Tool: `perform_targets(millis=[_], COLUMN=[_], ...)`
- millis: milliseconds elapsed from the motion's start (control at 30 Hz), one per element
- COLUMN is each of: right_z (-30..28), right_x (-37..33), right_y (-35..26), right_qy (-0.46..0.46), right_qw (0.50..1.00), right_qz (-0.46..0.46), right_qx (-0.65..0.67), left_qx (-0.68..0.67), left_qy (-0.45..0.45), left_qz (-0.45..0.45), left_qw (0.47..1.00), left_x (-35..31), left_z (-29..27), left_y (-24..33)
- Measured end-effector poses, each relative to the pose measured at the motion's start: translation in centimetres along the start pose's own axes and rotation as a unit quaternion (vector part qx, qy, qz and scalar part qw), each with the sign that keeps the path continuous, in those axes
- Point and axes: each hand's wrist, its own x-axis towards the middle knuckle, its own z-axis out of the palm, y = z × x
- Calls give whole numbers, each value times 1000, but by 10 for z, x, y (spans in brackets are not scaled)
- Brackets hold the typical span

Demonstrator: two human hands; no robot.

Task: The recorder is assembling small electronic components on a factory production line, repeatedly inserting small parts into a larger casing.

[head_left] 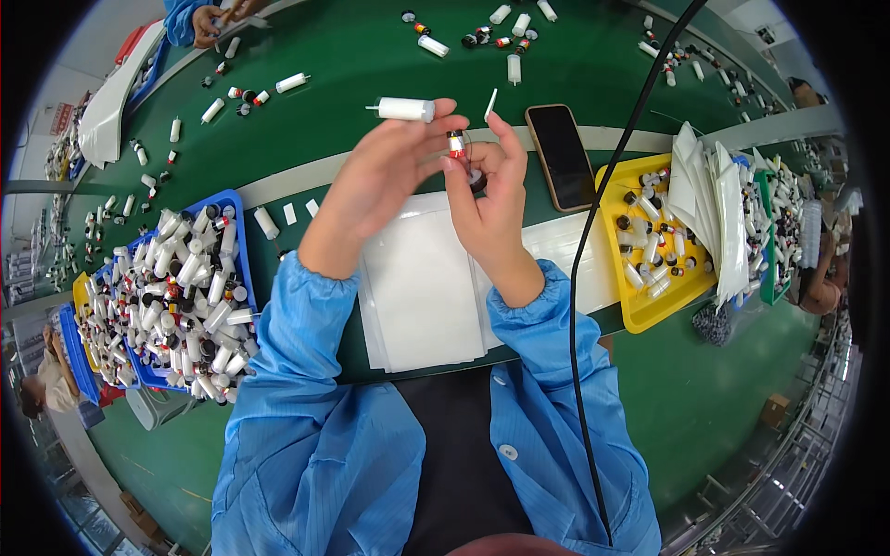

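Observation:
My left hand (375, 181) is curled over the bench, holding a white plastic cylinder (404, 109) with a thin tip by its fingers. Its thumb reaches toward a small red, yellow and black part (456, 145). That part is pinched in my right hand (493, 199), and a thin dark wire runs from it to a round black piece (476, 180) against the fingers. At my right index fingertip stands a narrow white strip (491, 104); whether the finger grips it or it lies behind is unclear. Under both hands lies a stack of white sheets (422, 287).
A blue bin (243, 255) heaped with white cylinders stands left. To the right are a phone (561, 157), a yellow tray (640, 320) of parts and white bags (695, 190). A black cable (579, 371) crosses the view. Another person's hands (209, 23) are at the far left.

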Motion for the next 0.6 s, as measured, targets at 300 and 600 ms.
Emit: perform_targets(millis=[300,600], right_z=[-3,3], right_x=[0,-4], right_y=[2,5], right_qy=[-39,-30], right_qw=[977,992], right_qz=[-108,-89], right_qx=[-179,-88], left_qx=[227,242], left_qy=[-5,13], left_qz=[68,102], left_qw=[972,965], left_x=[-4,-4], left_z=[-7,-16], left_y=[5,13])
